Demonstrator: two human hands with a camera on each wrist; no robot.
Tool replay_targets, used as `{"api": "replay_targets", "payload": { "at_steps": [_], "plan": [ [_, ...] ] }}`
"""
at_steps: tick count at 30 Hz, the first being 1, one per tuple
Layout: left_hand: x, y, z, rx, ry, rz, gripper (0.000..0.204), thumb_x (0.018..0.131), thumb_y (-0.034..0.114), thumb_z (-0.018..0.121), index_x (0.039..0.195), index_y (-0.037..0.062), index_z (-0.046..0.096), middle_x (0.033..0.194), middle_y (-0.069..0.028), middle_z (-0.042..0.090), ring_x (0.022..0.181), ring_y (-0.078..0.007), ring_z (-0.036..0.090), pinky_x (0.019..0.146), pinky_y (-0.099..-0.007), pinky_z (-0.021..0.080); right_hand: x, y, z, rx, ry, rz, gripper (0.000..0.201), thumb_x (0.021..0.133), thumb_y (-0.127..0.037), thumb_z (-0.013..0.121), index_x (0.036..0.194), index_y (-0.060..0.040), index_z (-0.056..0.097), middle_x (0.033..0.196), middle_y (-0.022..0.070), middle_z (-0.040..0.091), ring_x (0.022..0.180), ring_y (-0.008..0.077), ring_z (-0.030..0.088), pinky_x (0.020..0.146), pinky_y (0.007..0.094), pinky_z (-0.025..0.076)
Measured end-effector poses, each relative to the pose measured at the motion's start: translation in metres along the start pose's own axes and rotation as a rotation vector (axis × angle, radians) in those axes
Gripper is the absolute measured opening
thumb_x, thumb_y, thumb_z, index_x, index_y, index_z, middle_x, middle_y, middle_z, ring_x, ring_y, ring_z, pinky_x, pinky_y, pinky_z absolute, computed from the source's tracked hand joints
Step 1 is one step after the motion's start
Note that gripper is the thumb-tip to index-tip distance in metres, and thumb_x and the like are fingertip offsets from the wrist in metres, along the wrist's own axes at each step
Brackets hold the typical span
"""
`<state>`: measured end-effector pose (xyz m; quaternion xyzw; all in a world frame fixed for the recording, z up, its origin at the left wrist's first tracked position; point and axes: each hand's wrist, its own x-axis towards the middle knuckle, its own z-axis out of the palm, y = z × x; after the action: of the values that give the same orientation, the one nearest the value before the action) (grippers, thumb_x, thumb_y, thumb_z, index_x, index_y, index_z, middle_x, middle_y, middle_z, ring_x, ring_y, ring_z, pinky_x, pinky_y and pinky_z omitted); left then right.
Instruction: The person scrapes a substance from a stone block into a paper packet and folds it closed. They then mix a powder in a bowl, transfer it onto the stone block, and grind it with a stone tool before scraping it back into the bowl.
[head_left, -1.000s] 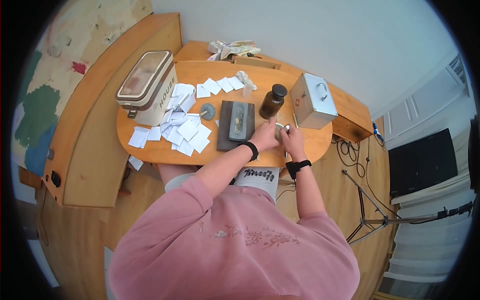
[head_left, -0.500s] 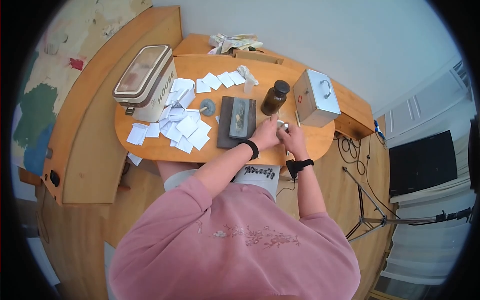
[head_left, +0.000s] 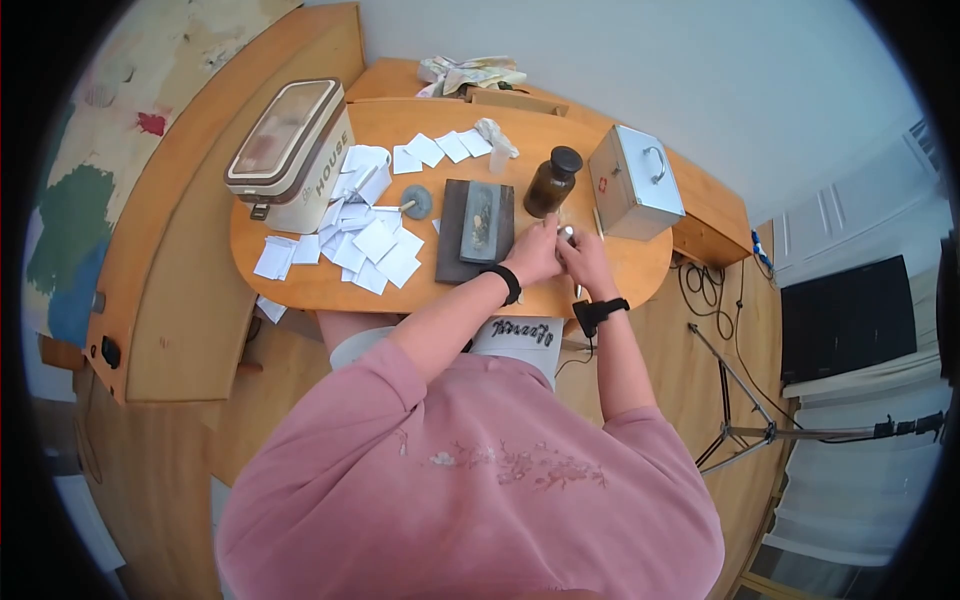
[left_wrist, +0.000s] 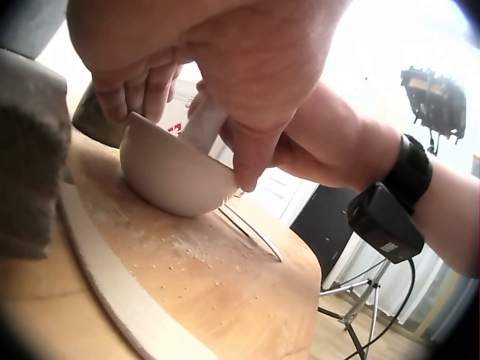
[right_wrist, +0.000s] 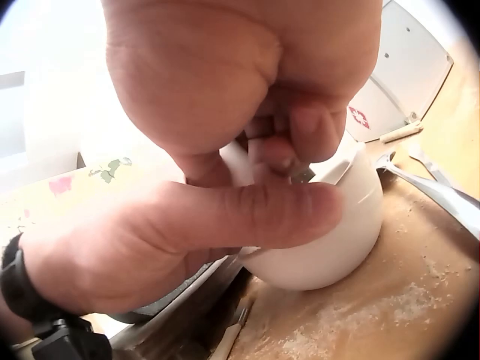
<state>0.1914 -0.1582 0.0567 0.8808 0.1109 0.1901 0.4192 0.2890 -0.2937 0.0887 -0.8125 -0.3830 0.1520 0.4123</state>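
Observation:
A white bowl stands on the wooden table. My left hand grips its rim, thumb on one side and fingers on the other. Inside the bowl's mouth is a pale, rounded rod, which my right hand holds from above with curled fingers. In the right wrist view my left thumb lies across the near side of the bowl. The bowl's contents are hidden. Pale crumbs lie on the wood beside it.
Behind the hands stand a brown bottle and a silver case. Left of them lie a grey stone block on a dark board and white paper squares. Metal tools lie by the bowl.
The head view has shifted, so the table and both hands appear slightly higher. Both hands stay together at the bowl, with no clear change of hold.

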Motion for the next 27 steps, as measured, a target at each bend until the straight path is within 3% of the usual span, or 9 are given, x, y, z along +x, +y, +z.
{"api": "replay_targets", "payload": {
  "at_steps": [3, 5, 10, 12, 15, 18, 22, 24, 27],
  "plan": [
    [0.001, -0.001, -0.005, -0.04, -0.02, -0.002, 0.073, 0.076, 0.023, 0.094, 0.13, -0.0025, 0.051, 0.112, -0.0348, 0.074, 0.113, -0.053, 0.072, 0.098, -0.0572, 0.059, 0.01, 0.007, 0.003, -0.022, 0.121, -0.099, 0.036, 0.102, -0.032, 0.076, 0.096, 0.0043, 0.074, 0.082, 0.0264, 0.074, 0.076, 0.0458, 0.073, 0.071, 0.0505, 0.056],
    [0.001, -0.002, -0.005, -0.005, -0.024, -0.016, 0.07, 0.077, 0.02, 0.092, 0.13, -0.0016, 0.052, 0.112, -0.0342, 0.074, 0.113, -0.0528, 0.072, 0.097, -0.0575, 0.059, 0.01, 0.011, -0.005, -0.128, 0.172, -0.112, 0.037, 0.105, -0.03, 0.075, 0.093, 0.0054, 0.071, 0.075, 0.022, 0.07, 0.064, 0.0325, 0.064, 0.066, 0.0441, 0.053],
    [0.002, 0.002, -0.008, -0.01, -0.037, -0.039, 0.075, 0.075, 0.023, 0.095, 0.132, -0.0023, 0.052, 0.113, -0.0342, 0.074, 0.114, -0.0529, 0.072, 0.098, -0.0574, 0.058, 0.001, 0.002, -0.004, -0.277, 0.18, -0.071, 0.037, 0.105, -0.029, 0.075, 0.095, 0.0062, 0.071, 0.076, 0.0219, 0.071, 0.066, 0.0312, 0.067, 0.067, 0.044, 0.053],
    [0.003, -0.003, 0.0, -0.023, -0.066, -0.076, 0.078, 0.074, 0.025, 0.096, 0.132, -0.0026, 0.052, 0.112, -0.0341, 0.074, 0.114, -0.0529, 0.072, 0.098, -0.0572, 0.058, -0.002, -0.006, 0.004, -0.129, 0.073, -0.083, 0.036, 0.104, -0.029, 0.075, 0.096, 0.0055, 0.072, 0.075, 0.0212, 0.07, 0.066, 0.0302, 0.068, 0.068, 0.0436, 0.054],
    [0.004, -0.006, -0.001, 0.005, -0.044, -0.026, 0.076, 0.076, 0.024, 0.094, 0.134, -0.0027, 0.052, 0.113, -0.0343, 0.074, 0.114, -0.053, 0.072, 0.098, -0.0572, 0.058, 0.005, 0.008, 0.009, 0.021, 0.143, -0.126, 0.036, 0.102, -0.031, 0.075, 0.097, 0.0042, 0.073, 0.073, 0.0195, 0.071, 0.067, 0.029, 0.069, 0.068, 0.0431, 0.055],
    [-0.001, -0.001, -0.004, 0.009, -0.006, 0.018, 0.067, 0.081, 0.017, 0.087, 0.135, -0.0023, 0.052, 0.115, -0.0343, 0.073, 0.113, -0.0531, 0.072, 0.097, -0.0576, 0.058, 0.004, 0.017, -0.003, -0.041, 0.166, -0.104, 0.032, 0.1, -0.03, 0.076, 0.099, 0.0028, 0.074, 0.082, 0.0241, 0.074, 0.073, 0.0401, 0.072, 0.071, 0.0468, 0.056],
    [-0.001, 0.007, -0.01, 0.003, -0.046, -0.051, 0.071, 0.079, 0.02, 0.09, 0.135, -0.0022, 0.052, 0.117, -0.0346, 0.073, 0.114, -0.0528, 0.072, 0.099, -0.0565, 0.058, -0.003, 0.012, -0.004, -0.244, 0.18, -0.049, 0.032, 0.102, -0.028, 0.076, 0.099, 0.0034, 0.074, 0.081, 0.0234, 0.074, 0.073, 0.0391, 0.072, 0.07, 0.047, 0.056],
    [0.001, 0.0, -0.004, -0.005, -0.074, -0.087, 0.076, 0.077, 0.024, 0.093, 0.135, -0.002, 0.052, 0.117, -0.0345, 0.073, 0.115, -0.0525, 0.072, 0.099, -0.0561, 0.058, -0.006, -0.002, 0.0, -0.09, 0.067, -0.039, 0.033, 0.102, -0.028, 0.076, 0.097, 0.0041, 0.075, 0.082, 0.0246, 0.074, 0.074, 0.041, 0.074, 0.07, 0.0488, 0.056],
    [0.006, -0.007, -0.001, -0.007, -0.057, -0.031, 0.083, 0.075, 0.029, 0.097, 0.136, -0.0025, 0.051, 0.117, -0.0346, 0.073, 0.116, -0.0525, 0.071, 0.1, -0.0561, 0.058, 0.0, -0.006, 0.005, -0.027, 0.137, -0.136, 0.034, 0.099, -0.029, 0.078, 0.095, 0.0049, 0.075, 0.083, 0.0263, 0.074, 0.076, 0.0436, 0.074, 0.071, 0.0493, 0.057]
  ]
}}
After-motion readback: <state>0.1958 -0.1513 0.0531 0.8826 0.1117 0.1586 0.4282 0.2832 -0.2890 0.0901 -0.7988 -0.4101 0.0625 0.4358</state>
